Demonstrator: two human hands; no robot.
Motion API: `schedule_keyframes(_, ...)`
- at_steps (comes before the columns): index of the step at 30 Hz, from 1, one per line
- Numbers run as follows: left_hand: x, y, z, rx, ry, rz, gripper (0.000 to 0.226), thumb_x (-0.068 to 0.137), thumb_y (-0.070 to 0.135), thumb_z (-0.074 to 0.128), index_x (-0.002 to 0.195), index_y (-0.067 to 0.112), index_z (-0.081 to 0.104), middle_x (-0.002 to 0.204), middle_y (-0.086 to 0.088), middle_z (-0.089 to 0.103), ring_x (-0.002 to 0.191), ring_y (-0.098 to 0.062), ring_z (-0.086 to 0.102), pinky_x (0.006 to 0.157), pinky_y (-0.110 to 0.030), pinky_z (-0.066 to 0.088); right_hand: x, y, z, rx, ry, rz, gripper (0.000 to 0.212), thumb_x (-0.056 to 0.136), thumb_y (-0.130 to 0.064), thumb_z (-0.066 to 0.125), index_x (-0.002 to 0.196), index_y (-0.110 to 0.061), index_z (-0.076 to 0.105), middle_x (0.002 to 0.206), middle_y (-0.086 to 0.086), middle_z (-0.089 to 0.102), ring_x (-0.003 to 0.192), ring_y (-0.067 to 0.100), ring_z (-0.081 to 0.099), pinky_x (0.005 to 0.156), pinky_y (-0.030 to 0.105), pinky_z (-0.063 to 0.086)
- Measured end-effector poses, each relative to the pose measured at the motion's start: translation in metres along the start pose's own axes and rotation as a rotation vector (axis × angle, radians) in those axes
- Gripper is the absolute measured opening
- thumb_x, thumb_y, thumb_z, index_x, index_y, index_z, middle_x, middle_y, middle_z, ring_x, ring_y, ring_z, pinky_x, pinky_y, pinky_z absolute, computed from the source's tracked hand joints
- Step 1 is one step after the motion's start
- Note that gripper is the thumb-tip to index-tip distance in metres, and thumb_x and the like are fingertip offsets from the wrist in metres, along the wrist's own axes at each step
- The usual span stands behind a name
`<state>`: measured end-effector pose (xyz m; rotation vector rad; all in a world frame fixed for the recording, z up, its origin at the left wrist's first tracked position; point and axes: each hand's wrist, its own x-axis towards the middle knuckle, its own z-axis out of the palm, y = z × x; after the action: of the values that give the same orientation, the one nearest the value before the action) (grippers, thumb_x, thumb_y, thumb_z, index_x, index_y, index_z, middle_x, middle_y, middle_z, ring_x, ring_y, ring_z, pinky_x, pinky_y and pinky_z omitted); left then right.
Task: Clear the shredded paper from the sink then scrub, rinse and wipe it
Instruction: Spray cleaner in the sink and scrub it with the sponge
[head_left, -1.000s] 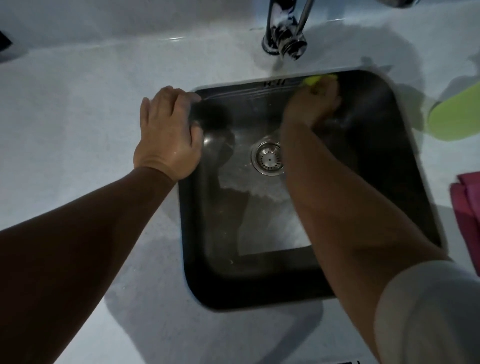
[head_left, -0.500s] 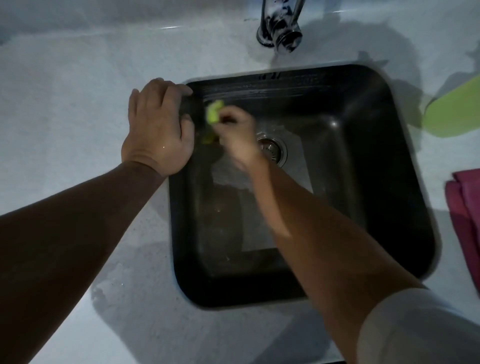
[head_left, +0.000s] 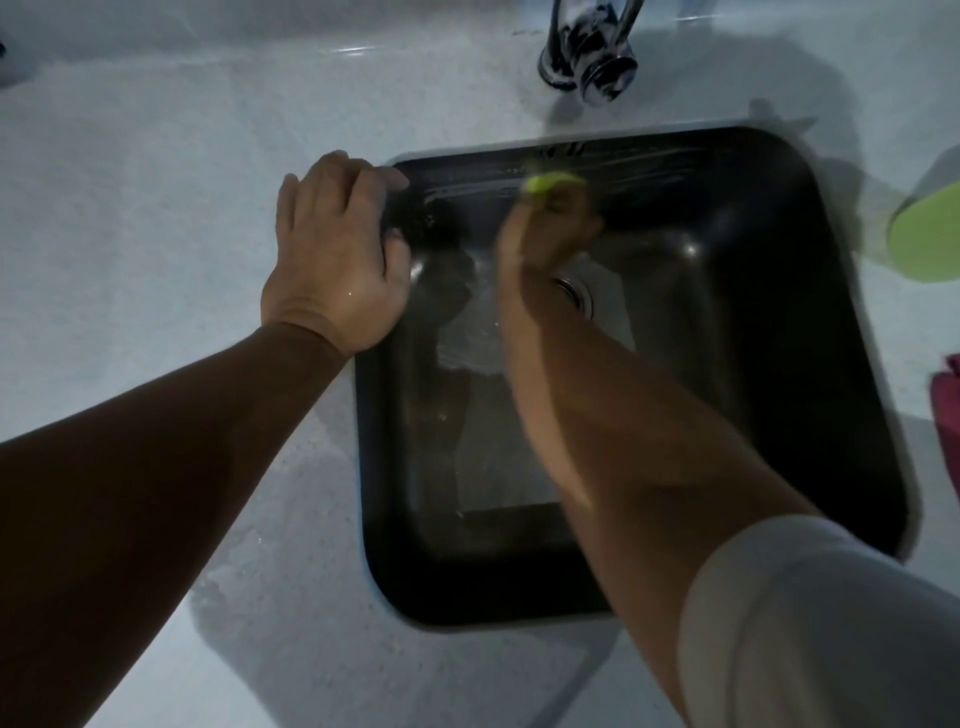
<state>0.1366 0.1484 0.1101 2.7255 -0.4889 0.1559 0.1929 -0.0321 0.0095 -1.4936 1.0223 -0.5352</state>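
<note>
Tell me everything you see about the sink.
The sink is a dark, square basin with rounded corners, sunk into a pale countertop. Its floor looks wet, with a metal drain partly hidden by the right forearm. The left hand rests on its left rim; the right hand holds a yellow-green sponge at the back wall.

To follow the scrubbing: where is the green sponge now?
In the head view, the sponge is in the right hand, against the far wall of the sink, just below the faucet.

The sink (head_left: 769, 353) sits in the countertop (head_left: 156, 182) at frame centre, the tap (head_left: 592, 57) above it at the top edge. The left hand (head_left: 332, 254) rests on its upper-left rim; the right hand (head_left: 550, 231) holds the sponge (head_left: 550, 183) against its upper wall.
</note>
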Motion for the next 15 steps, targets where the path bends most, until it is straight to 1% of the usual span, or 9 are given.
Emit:
schedule_keyframes(2,0.001,-0.001,0.001,0.015,0.001,0.013,0.046,0.091,0.027,0.045,0.135,0.014,0.051,0.128,-0.015,0.051,0.119,-0.032,0.047,0.107,-0.055,0.039,-0.038,0.009,0.025,0.011,-0.141,0.066,0.019,0.082,-0.002,0.067,0.1,-0.004,0.073,0.102,0.009,0.057,0.094,0.029,0.059,0.08,0.021,0.044)
schedule_keyframes(4,0.0,-0.001,0.001,0.016,0.001,0.019,0.046,0.09,0.026,0.046,0.134,0.012,0.053,0.127,-0.016,0.052,0.117,-0.033,0.047,0.105,-0.052,0.04,-0.068,0.01,0.04,0.008,-0.231,-0.006,0.017,0.073,-0.005,0.07,0.089,-0.003,0.076,0.095,0.007,0.054,0.092,0.034,0.061,0.083,0.029,0.046)
schedule_keyframes(7,0.0,-0.001,0.002,0.011,0.002,0.022,0.047,0.09,0.028,0.046,0.134,0.011,0.053,0.126,-0.017,0.053,0.117,-0.034,0.048,0.103,-0.048,0.04,-0.083,0.018,0.039,-0.023,-0.626,0.007,0.035,0.074,-0.023,0.064,0.1,-0.001,0.072,0.084,-0.008,0.056,0.093,0.027,0.063,0.085,0.028,0.051)
schedule_keyframes(8,0.0,-0.001,0.001,0.005,0.005,0.022,0.048,0.09,0.028,0.045,0.134,0.011,0.053,0.125,-0.017,0.053,0.117,-0.035,0.048,0.103,-0.049,0.04,-0.084,0.016,0.031,0.005,-0.75,0.069,0.038,0.073,-0.025,0.061,0.102,-0.003,0.07,0.086,-0.003,0.061,0.094,0.03,0.065,0.087,0.032,0.054)
schedule_keyframes(9,-0.001,-0.001,0.001,0.0,0.004,0.021,0.048,0.09,0.027,0.045,0.134,0.011,0.053,0.125,-0.018,0.053,0.117,-0.035,0.048,0.104,-0.049,0.039,-0.081,0.017,0.024,0.067,-0.856,0.174,0.034,0.075,-0.024,0.062,0.103,-0.005,0.068,0.092,0.008,0.065,0.094,0.033,0.065,0.088,0.038,0.055)
schedule_keyframes(10,-0.001,-0.002,0.001,0.0,0.005,0.021,0.047,0.09,0.026,0.045,0.133,0.011,0.053,0.124,-0.018,0.053,0.117,-0.035,0.048,0.105,-0.051,0.039,-0.073,0.022,0.014,0.121,-0.919,0.242,0.025,0.08,-0.016,0.064,0.102,-0.004,0.067,0.097,0.018,0.065,0.09,0.033,0.064,0.084,0.041,0.055)
schedule_keyframes(11,0.0,-0.002,0.0,0.004,0.008,0.02,0.047,0.09,0.026,0.046,0.134,0.011,0.053,0.124,-0.017,0.053,0.118,-0.035,0.048,0.106,-0.053,0.039,-0.061,0.028,0.007,0.157,-0.941,0.254,0.014,0.084,-0.003,0.064,0.098,-0.003,0.067,0.097,0.025,0.066,0.084,0.031,0.063,0.078,0.041,0.054)
schedule_keyframes(13,0.001,-0.003,0.001,0.014,0.003,0.018,0.047,0.089,0.025,0.046,0.134,0.012,0.053,0.125,-0.016,0.053,0.121,-0.035,0.049,0.108,-0.059,0.037,-0.024,0.037,-0.017,0.173,-0.849,0.236,0.022,0.085,0.013,0.058,0.085,-0.008,0.065,0.081,0.021,0.065,0.068,0.025,0.061,0.065,0.034,0.051)
schedule_keyframes(15,0.002,-0.002,0.001,0.011,-0.016,0.011,0.05,0.088,0.026,0.044,0.135,0.013,0.053,0.126,-0.015,0.054,0.123,-0.034,0.049,0.108,-0.06,0.037,0.022,0.032,-0.05,0.304,-0.576,0.254,0.021,0.083,0.018,0.058,0.084,-0.003,0.06,0.065,0.01,0.063,0.051,0.023,0.059,0.05,0.028,0.05)
